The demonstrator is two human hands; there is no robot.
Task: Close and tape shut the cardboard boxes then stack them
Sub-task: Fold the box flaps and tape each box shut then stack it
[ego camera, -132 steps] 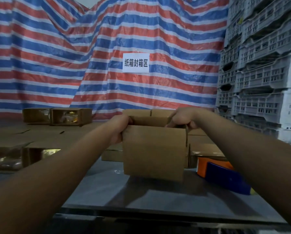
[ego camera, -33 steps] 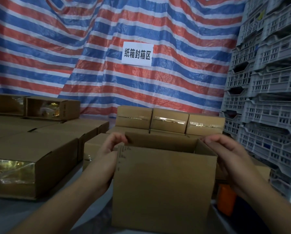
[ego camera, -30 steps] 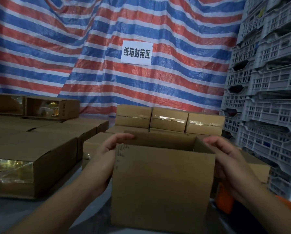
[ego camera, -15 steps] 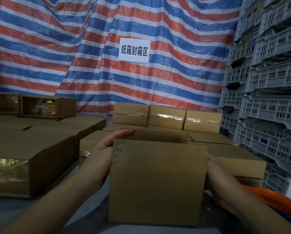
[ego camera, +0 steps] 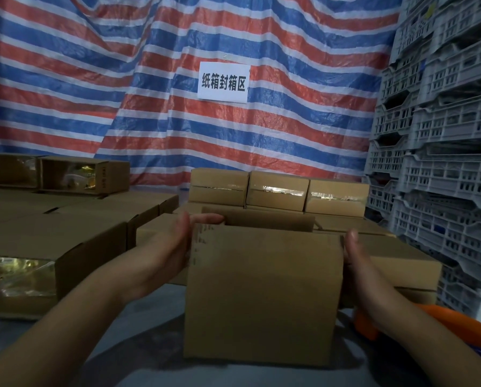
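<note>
Having folded the side flaps in, I press both flat hands, left hand [ego camera: 175, 244] and right hand [ego camera: 356, 263], against the cardboard box [ego camera: 261, 294], its far flap [ego camera: 270, 222] seemingly upright, so closing continues.

One head-worn camera looks forward and slightly down from the person's eye level, close over a box [ego camera: 261, 294] held between both hands [ego camera: 175, 247]. It faces a striped tarp [ego camera: 94, 79] with a white sign [ego camera: 224, 82]. Crates [ego camera: 443, 135] fill the right edge. The wide lens bends the edges.
</note>
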